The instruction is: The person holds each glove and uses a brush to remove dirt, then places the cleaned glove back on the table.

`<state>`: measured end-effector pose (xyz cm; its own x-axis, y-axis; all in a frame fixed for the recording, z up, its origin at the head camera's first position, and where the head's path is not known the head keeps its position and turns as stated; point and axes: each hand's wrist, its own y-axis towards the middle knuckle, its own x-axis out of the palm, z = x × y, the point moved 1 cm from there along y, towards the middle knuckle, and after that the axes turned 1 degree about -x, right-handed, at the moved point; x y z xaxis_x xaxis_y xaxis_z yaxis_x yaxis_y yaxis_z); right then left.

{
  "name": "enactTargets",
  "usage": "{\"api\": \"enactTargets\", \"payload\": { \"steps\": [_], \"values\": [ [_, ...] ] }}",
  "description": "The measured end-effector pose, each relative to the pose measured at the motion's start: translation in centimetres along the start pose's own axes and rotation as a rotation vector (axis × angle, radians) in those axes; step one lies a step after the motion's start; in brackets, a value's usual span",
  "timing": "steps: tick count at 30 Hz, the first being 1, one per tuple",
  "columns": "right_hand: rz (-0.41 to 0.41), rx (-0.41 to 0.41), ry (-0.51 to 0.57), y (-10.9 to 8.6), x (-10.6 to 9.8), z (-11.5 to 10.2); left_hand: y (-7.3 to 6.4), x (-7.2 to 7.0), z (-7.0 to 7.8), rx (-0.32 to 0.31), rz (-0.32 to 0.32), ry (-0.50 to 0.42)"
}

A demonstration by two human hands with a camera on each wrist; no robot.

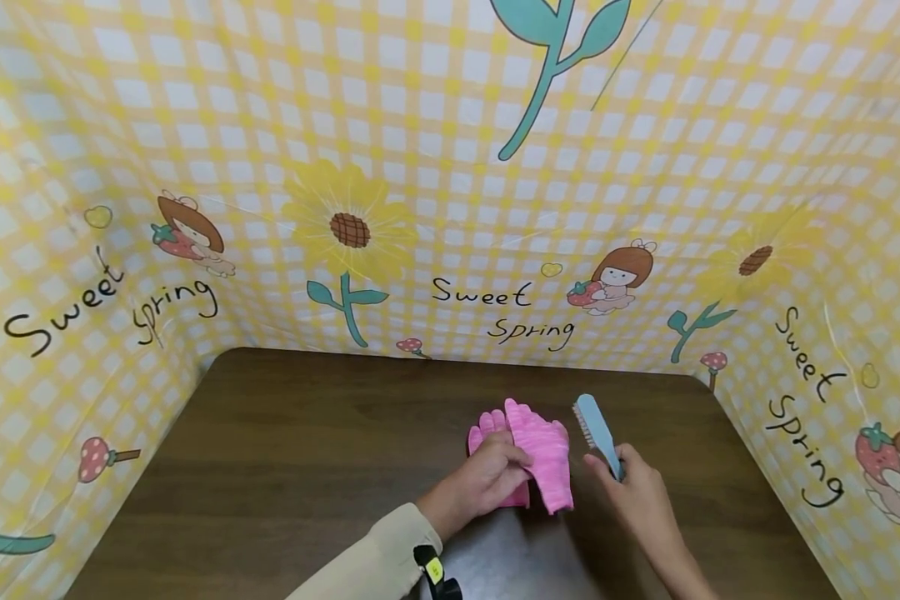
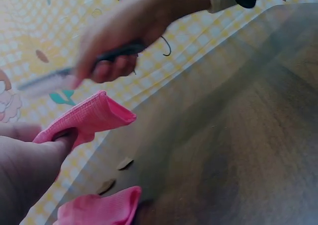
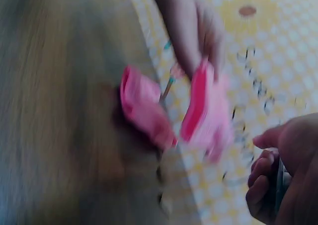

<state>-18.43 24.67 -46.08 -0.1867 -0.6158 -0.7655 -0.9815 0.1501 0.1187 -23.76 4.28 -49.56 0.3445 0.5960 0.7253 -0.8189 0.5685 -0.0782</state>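
Observation:
Between thumb and fingers, my left hand (image 1: 489, 477) pinches a pink knit glove (image 1: 544, 450), lifted off the table with its cuff hanging toward me. A second pink glove (image 2: 99, 209) lies on the table below and to the left, partly hidden by that hand in the head view. To the right, my right hand (image 1: 640, 493) grips a light blue brush (image 1: 594, 423) by its handle, bristles facing left toward the held glove. Brush and glove are apart. In the right wrist view the held glove (image 3: 212, 113) is blurred, and only part of the brush handle (image 3: 281, 183) shows.
Two small brown pieces (image 2: 125, 163) lie on the dark wooden table (image 1: 307, 450) near the lower glove. A yellow checked cloth (image 1: 450, 208) with printed flowers and lettering hangs around the table's back and sides. A black strap (image 1: 433, 568) circles the left wrist.

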Motion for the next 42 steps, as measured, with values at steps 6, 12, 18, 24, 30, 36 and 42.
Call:
{"api": "enactTargets", "payload": {
  "steps": [6,12,18,24,30,36,42],
  "values": [
    [-0.114,-0.031,-0.014,-0.8,1.3,-3.7,0.2,0.4,-0.5,-0.083,-0.016,-0.030],
    [-0.147,-0.078,-0.053,-0.7,2.9,-4.9,0.1,1.1,-0.4,-0.124,-0.034,-0.012],
    [-0.163,-0.099,-0.041,-0.3,3.7,-5.0,0.0,1.2,-0.3,-0.094,-0.026,-0.060],
    [-0.127,-0.082,-0.045,-0.2,4.0,-5.0,-0.1,1.1,-0.3,-0.088,-0.046,-0.090],
    [-0.063,-0.080,-0.064,-0.3,4.1,-5.3,0.0,1.1,-0.3,-0.068,-0.039,-0.075],
    [-0.045,-0.043,-0.062,-0.4,4.2,-5.4,0.0,1.3,-0.4,-0.057,0.000,-0.070],
    [-0.031,0.000,-0.060,-0.4,4.2,-5.6,0.3,1.5,-0.7,-0.048,-0.005,-0.081]
  ]
}}
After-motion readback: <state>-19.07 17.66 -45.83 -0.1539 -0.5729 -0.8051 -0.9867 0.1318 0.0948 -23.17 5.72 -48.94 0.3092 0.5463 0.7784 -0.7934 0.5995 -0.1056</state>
